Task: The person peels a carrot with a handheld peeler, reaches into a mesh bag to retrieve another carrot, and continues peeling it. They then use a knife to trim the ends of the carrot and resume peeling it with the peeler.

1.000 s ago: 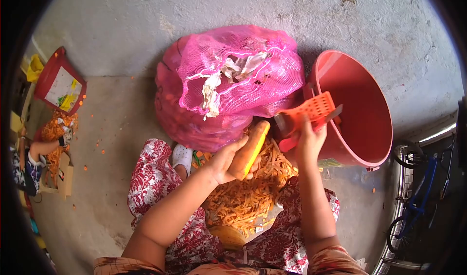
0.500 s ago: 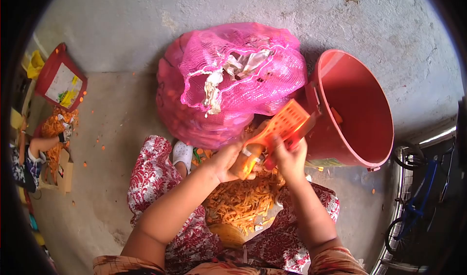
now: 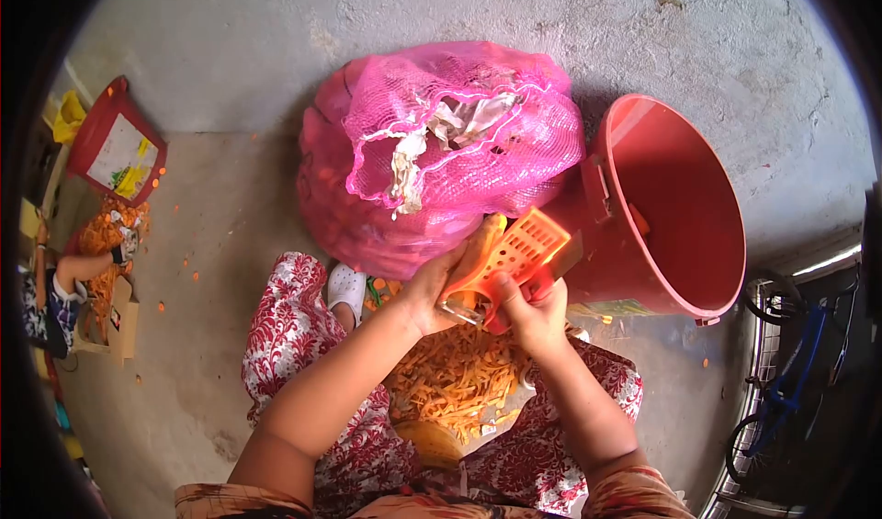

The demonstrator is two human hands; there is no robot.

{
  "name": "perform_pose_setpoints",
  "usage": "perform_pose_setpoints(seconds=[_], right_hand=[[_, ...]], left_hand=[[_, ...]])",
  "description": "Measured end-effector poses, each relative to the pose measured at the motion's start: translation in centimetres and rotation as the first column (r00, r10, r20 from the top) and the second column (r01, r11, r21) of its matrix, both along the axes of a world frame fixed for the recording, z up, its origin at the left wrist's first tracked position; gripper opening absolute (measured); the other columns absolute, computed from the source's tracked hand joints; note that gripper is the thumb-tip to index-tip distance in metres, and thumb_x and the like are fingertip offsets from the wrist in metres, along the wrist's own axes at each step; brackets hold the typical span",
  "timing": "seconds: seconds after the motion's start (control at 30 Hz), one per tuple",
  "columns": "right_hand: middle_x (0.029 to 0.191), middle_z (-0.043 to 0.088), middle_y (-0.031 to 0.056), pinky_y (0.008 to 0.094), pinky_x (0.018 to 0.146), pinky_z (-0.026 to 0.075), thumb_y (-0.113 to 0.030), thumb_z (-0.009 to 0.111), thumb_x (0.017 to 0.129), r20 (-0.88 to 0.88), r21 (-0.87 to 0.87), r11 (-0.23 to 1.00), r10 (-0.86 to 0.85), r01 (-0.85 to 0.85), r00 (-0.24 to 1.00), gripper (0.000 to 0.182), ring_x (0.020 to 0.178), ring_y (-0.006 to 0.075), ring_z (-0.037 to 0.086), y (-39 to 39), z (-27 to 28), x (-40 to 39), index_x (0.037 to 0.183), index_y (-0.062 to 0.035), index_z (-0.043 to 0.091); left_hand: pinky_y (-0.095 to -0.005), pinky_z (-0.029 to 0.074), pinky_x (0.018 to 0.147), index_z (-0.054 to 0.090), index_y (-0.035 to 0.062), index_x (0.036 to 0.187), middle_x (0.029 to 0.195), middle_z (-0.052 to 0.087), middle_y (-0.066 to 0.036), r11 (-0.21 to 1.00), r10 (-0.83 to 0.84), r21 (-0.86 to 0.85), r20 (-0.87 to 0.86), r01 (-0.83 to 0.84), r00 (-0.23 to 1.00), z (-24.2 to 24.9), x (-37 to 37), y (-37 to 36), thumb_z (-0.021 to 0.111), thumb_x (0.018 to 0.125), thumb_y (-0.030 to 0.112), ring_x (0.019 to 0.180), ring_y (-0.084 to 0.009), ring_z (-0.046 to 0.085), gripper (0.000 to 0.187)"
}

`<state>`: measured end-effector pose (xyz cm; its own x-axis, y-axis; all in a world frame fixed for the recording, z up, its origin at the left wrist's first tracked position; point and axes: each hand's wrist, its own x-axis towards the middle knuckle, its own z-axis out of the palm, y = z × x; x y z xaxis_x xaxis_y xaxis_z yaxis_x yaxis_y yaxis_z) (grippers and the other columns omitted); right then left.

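My left hand (image 3: 429, 294) is closed around a carrot (image 3: 489, 236), whose tip points up and away from me. An orange peeler (image 3: 526, 248) with a slotted, perforated body is gripped in my right hand (image 3: 540, 319), its metal blade end lying against the carrot near my left fingers. A dark knife-like blade (image 3: 569, 256) sticks out beside the peeler from the same hand, with some red handle at my fingers. Below both hands, a heap of orange peelings (image 3: 455, 377) lies between my legs. Part of the carrot is hidden by the peeler.
A pink mesh sack (image 3: 404, 234) full of carrots stands ahead against the wall. To its right a large red bucket (image 3: 680, 197) leans tilted, a carrot piece inside. Far left are another red bucket (image 3: 118, 147), peelings and a person's leg (image 3: 87, 266). A blue bicycle (image 3: 781, 390) stands right.
The peeler has turned and moved slightly down towards me, onto the near end of the carrot. The carrot now points further away from me, with its tip showing behind the peeler.
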<state>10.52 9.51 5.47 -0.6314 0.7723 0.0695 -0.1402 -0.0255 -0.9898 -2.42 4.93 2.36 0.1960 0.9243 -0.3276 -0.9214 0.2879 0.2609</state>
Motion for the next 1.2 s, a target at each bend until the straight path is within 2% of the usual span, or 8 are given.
perform_pose_setpoints(seconds=[0.03, 0.3, 0.5, 0.6, 0.67, 0.73, 0.9, 1.2], right_hand=[[0.073, 0.055, 0.0028, 0.0182, 0.049, 0.040, -0.006, 0.053, 0.080, 0.020, 0.024, 0.999, -0.023, 0.023, 1.000, 0.014, 0.055, 0.0050, 0.049, -0.1, -0.4, -0.2, 0.090, 0.0016, 0.050], [0.075, 0.055, 0.0030, 0.0180, 0.049, 0.041, -0.007, 0.053, 0.080, 0.003, 0.110, 0.994, 0.005, -0.005, 1.000, 0.016, 0.056, 0.0055, 0.049, 0.0, -1.2, -0.1, 0.093, 0.0013, 0.048], [0.078, 0.056, 0.0027, 0.0201, 0.054, 0.042, -0.008, 0.053, 0.080, -0.003, 0.083, 0.992, -0.095, 0.094, 0.996, 0.017, 0.062, 0.0066, 0.051, 0.4, -0.8, 0.1, 0.095, -0.0003, 0.049], [0.073, 0.054, 0.0012, 0.0189, 0.050, 0.040, -0.009, 0.053, 0.081, -0.054, 0.113, 0.929, -0.350, 0.354, 0.935, 0.011, 0.057, 0.0058, 0.049, 3.6, -1.4, 0.4, 0.088, -0.0028, 0.049], [0.063, 0.052, 0.0018, 0.0167, 0.034, 0.030, -0.009, 0.054, 0.080, -0.133, -0.081, 0.930, -0.366, 0.358, 0.921, 0.009, 0.040, 0.0061, 0.043, 4.9, -0.5, 1.3, 0.084, -0.0027, 0.051], [0.061, 0.052, 0.0026, 0.0168, 0.032, 0.031, -0.009, 0.054, 0.079, -0.109, -0.041, 0.936, -0.351, 0.349, 0.930, 0.009, 0.037, 0.0070, 0.042, 4.0, 0.0, 1.0, 0.084, -0.0026, 0.050], [0.060, 0.052, 0.0014, 0.0188, 0.035, 0.033, -0.010, 0.053, 0.081, 0.005, -0.071, 0.990, -0.118, 0.118, 0.993, 0.011, 0.040, 0.0056, 0.043, 0.9, 0.1, 0.5, 0.084, -0.0006, 0.050], [0.061, 0.052, 0.0008, 0.0180, 0.037, 0.034, -0.006, 0.050, 0.081, -0.008, 0.070, 0.996, -0.048, 0.048, 0.999, 0.009, 0.042, 0.0041, 0.043, -0.1, -0.4, -0.2, 0.088, 0.0000, 0.050]], left_hand=[[-0.0327, 0.048, 0.070, 0.048, 0.0061, 0.108, 0.098, 0.057, -0.008, 0.999, -0.004, 0.041, 0.022, 0.003, 1.000, -0.3, 0.0, 0.0, 0.032, 0.088, 0.033, 0.086, -0.0182, 0.057, 0.037], [-0.0328, 0.046, 0.079, 0.046, 0.0019, 0.111, 0.102, 0.055, -0.011, 0.999, 0.037, 0.018, 0.047, -0.038, 0.998, -1.1, 0.3, 0.1, 0.034, 0.088, 0.030, 0.090, -0.0206, 0.056, 0.038], [-0.0321, 0.049, 0.069, 0.045, 0.0025, 0.110, 0.095, 0.057, -0.011, 1.000, 0.031, -0.002, 0.049, -0.031, 0.998, -0.7, 0.5, -0.1, 0.035, 0.087, 0.038, 0.083, -0.0203, 0.057, 0.043], [-0.0264, 0.047, 0.064, 0.046, 0.0065, 0.109, 0.092, 0.056, -0.009, 0.908, -0.262, 0.345, 0.024, 0.238, 0.965, -3.3, 0.0, -0.9, 0.033, 0.088, 0.038, 0.077, -0.0152, 0.056, 0.040], [-0.0236, 0.046, 0.062, 0.047, 0.0070, 0.110, 0.089, 0.055, -0.005, 0.972, -0.196, 0.099, -0.160, 0.213, 0.967, -2.1, 0.7, -1.1, 0.034, 0.088, 0.039, 0.074, -0.0133, 0.054, 0.041], [-0.0236, 0.046, 0.063, 0.046, 0.0074, 0.110, 0.090, 0.056, -0.004, 0.991, -0.115, -0.095, -0.278, 0.092, 0.954, -2.0, 1.2, -0.9, 0.034, 0.088, 0.039, 0.074, -0.0123, 0.054, 0.040], [-0.0310, 0.050, 0.064, 0.047, 0.0034, 0.107, 0.095, 0.057, -0.009, 0.998, 0.019, -0.063, -0.055, -0.023, 0.998, -2.1, 0.3, 0.0, 0.040, 0.086, 0.029, 0.080, -0.0167, 0.058, 0.034], [-0.0290, 0.048, 0.064, 0.047, 0.0041, 0.105, 0.091, 0.056, -0.008, 0.997, 0.057, -0.035, -0.112, -0.061, 0.992, -0.4, 0.7, -0.1, 0.042, 0.085, 0.034, 0.079, -0.0161, 0.056, 0.036]])
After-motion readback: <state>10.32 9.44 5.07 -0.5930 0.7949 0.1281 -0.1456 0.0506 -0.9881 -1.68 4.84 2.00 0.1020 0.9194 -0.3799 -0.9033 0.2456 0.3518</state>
